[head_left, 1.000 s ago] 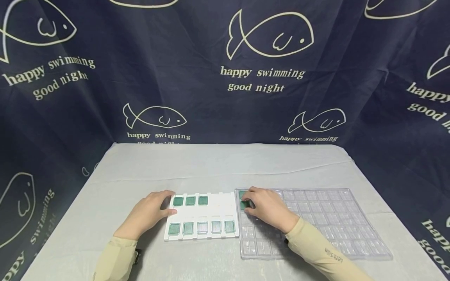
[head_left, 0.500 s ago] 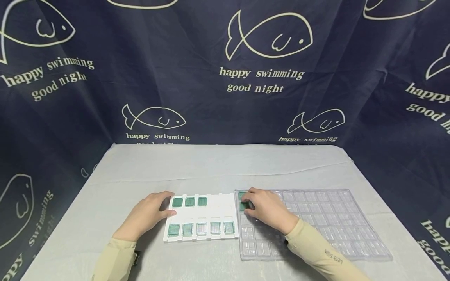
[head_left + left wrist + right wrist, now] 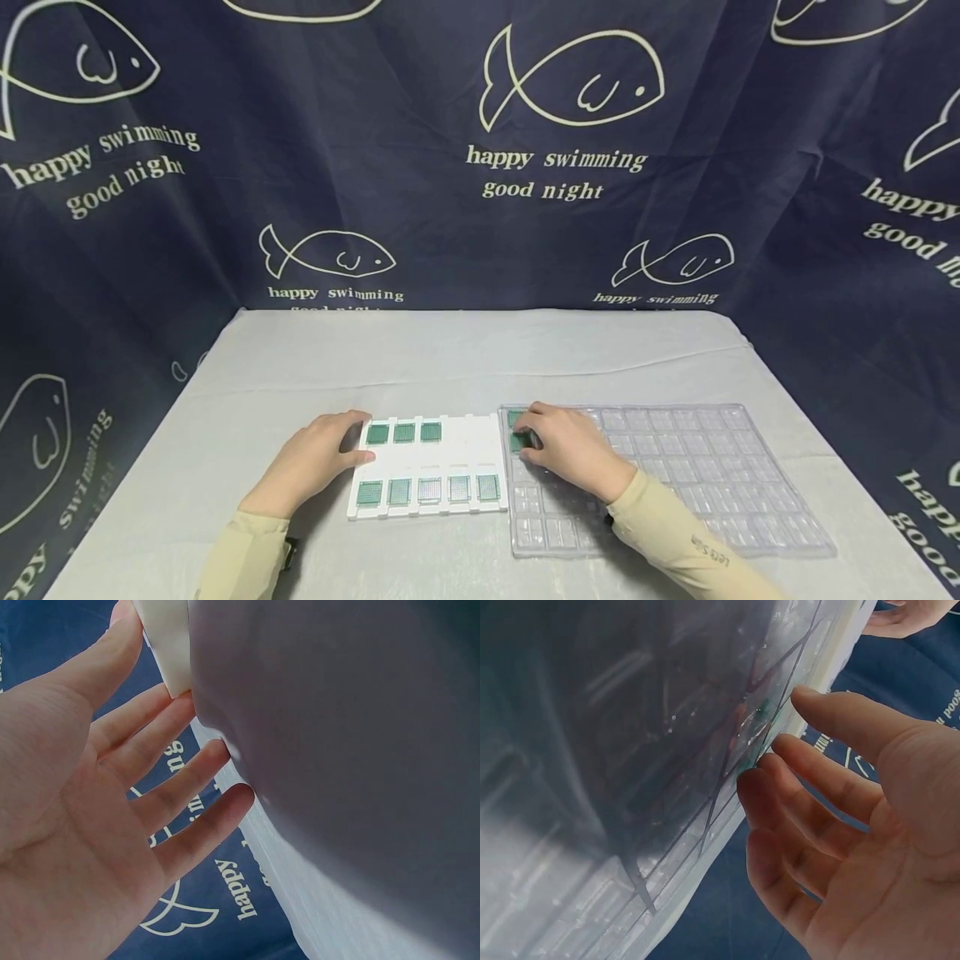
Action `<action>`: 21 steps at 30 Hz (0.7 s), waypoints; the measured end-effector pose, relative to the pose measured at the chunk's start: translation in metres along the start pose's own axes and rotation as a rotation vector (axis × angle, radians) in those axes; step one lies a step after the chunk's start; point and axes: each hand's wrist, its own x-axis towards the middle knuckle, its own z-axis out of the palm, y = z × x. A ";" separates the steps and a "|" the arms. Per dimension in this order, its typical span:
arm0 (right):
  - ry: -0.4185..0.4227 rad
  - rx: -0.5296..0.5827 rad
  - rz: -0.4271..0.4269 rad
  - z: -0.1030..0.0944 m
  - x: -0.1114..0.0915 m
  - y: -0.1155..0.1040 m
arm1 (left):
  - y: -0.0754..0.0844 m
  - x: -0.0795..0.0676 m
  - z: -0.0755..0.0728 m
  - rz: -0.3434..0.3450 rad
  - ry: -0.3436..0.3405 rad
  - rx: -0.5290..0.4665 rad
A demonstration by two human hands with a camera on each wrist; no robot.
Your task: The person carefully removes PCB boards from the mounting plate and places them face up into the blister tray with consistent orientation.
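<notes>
My left hand [image 3: 313, 454] holds the left end of a white tray [image 3: 465, 450], its thumb and index finger at the edge. Green perforated circuit boards, such as one at the lower left [image 3: 370, 493], lie in two rows on this tray. In the left wrist view, the left hand's thumb and fingertips meet the pale edge of the tray [image 3: 169, 645]. Over the clear plastic compartment tray [image 3: 690, 446], my right hand [image 3: 573, 446] pinches a green circuit board [image 3: 517, 442] in the left column. Another green board [image 3: 514, 416] sits in the compartment behind it, partly covered by fingers.
The two trays lie side by side on a pale cloth-covered table [image 3: 465, 358]. Clear compartments [image 3: 531, 531] continue to the front and right of the right hand. A dark fish-print curtain [image 3: 420, 167] surrounds the table at the back and sides.
</notes>
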 end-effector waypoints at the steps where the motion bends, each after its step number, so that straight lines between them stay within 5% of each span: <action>1: 0.000 0.002 0.002 0.000 0.000 0.000 | 0.000 0.000 0.000 0.000 0.000 0.000; 21: 0.014 -0.006 -0.014 -0.002 0.002 -0.002 | 0.000 0.000 0.000 -0.002 0.002 -0.001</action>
